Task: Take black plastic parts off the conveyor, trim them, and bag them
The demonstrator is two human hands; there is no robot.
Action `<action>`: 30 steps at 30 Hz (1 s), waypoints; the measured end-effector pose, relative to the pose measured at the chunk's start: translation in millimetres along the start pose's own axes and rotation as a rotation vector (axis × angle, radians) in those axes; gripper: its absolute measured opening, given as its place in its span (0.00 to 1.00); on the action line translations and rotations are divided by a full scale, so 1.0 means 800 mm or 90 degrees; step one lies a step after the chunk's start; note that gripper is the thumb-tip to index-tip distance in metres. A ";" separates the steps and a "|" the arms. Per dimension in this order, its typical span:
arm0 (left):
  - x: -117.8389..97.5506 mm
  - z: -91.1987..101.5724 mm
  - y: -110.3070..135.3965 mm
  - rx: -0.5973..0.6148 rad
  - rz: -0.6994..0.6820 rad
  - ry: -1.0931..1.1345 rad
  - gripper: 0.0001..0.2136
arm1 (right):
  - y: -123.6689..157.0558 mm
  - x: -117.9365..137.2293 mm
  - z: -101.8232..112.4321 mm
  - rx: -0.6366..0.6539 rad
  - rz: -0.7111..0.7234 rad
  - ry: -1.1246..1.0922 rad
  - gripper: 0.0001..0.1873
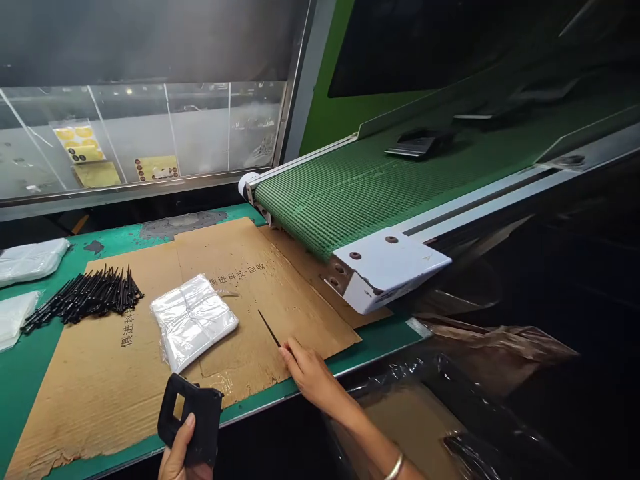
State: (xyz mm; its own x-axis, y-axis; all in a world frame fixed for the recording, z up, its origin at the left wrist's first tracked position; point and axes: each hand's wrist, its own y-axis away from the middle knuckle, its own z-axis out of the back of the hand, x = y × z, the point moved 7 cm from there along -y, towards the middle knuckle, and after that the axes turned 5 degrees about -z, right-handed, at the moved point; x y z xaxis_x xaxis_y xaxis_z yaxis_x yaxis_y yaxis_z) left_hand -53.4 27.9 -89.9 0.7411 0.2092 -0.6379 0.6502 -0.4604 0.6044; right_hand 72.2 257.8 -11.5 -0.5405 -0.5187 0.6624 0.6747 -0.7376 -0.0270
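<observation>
My left hand grips a black plastic part with a rectangular opening, held over the front edge of the cardboard sheet. My right hand rests on the cardboard with its fingers pinched on the near end of a thin black stick lying flat there. A stack of clear plastic bags lies between the hands. A pile of several black sticks lies at the left.
A green conveyor belt slopes down from the right, carrying black parts; its white bracket overhangs the table. White bags lie at far left. A plastic-lined box sits below the green table's edge.
</observation>
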 end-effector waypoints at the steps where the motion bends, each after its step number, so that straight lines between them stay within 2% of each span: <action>1: 0.000 -0.006 0.005 -0.020 0.007 0.023 0.10 | 0.005 0.011 -0.008 0.034 0.005 -0.044 0.17; 3: -0.001 -0.019 0.017 -0.070 0.045 0.093 0.09 | 0.018 0.035 -0.027 0.123 -0.019 -0.201 0.19; 7: -0.014 -0.049 0.039 -0.085 0.109 0.174 0.06 | 0.050 0.084 -0.068 0.333 -0.133 -0.598 0.23; 9: -0.021 -0.052 0.045 -0.110 0.110 0.185 0.08 | 0.064 0.104 -0.082 0.400 -0.142 -0.670 0.24; 11: -0.025 -0.052 0.048 -0.121 0.107 0.185 0.08 | 0.072 0.115 -0.091 0.427 -0.131 -0.687 0.23; 13: -0.025 -0.052 0.050 -0.122 0.108 0.188 0.07 | 0.074 0.120 -0.093 0.396 -0.089 -0.658 0.23; 16: -0.023 -0.051 0.053 -0.139 0.113 0.204 0.07 | 0.074 0.124 -0.087 0.292 0.026 -0.511 0.21; 20: -0.017 -0.053 0.056 -0.145 0.141 0.223 0.07 | 0.083 0.140 -0.073 0.133 0.255 -0.295 0.19; 23: -0.012 -0.061 0.057 -0.104 0.188 0.235 0.10 | 0.094 0.151 -0.065 0.033 0.398 -0.191 0.18; 27: -0.008 -0.075 0.060 -0.029 0.250 0.276 0.17 | 0.101 0.156 -0.067 0.017 0.476 -0.101 0.17; 30: -0.007 -0.074 0.063 -0.041 0.261 0.293 0.17 | 0.099 0.157 -0.067 0.014 0.500 -0.064 0.16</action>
State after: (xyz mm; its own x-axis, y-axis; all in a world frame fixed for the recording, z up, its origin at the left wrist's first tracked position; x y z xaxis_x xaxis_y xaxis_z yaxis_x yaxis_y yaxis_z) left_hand -15.3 54.4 -27.8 0.9196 0.3838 -0.0844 0.2949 -0.5320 0.7937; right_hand 31.3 111.2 29.5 0.1454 -0.8412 0.5209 0.8504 -0.1628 -0.5003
